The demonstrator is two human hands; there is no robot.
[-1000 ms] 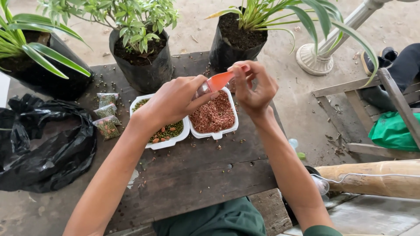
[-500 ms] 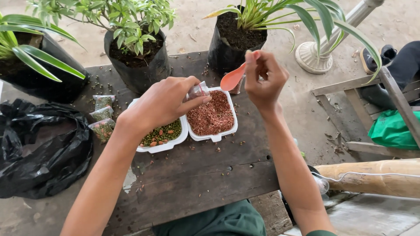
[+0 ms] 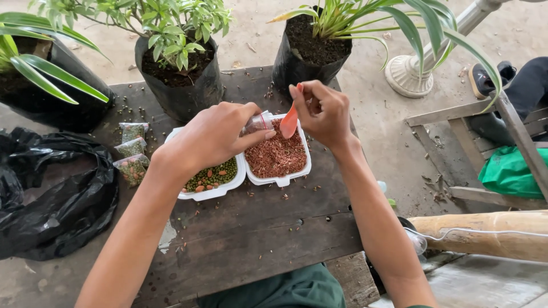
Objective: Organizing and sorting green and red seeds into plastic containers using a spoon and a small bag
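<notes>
Our right hand (image 3: 322,111) pinches the handle of a small orange spoon (image 3: 289,122) between thumb and fingers, its bowl pointing down toward the mouth of a small clear bag (image 3: 258,122). Our left hand (image 3: 214,137) clenches around that bag, holding it tilted just beside the spoon. Whether the spoon carries anything, we cannot tell.

Directly under both hands sits a white tray of reddish-brown seeds (image 3: 278,157), well filled. Touching it, beneath our left wrist, is a second white tray of green beans mixed with a few brown ones (image 3: 214,179).

Farther out past our left hand, three small filled bags (image 3: 132,151) lie in a column on the dark wooden surface (image 3: 245,234), so we judge several packets done and this one in progress. Loose seeds are scattered on the wood. Beyond stand potted plants in black bags (image 3: 180,74), and a crumpled black plastic sack (image 3: 54,194) lies at the far left.
</notes>
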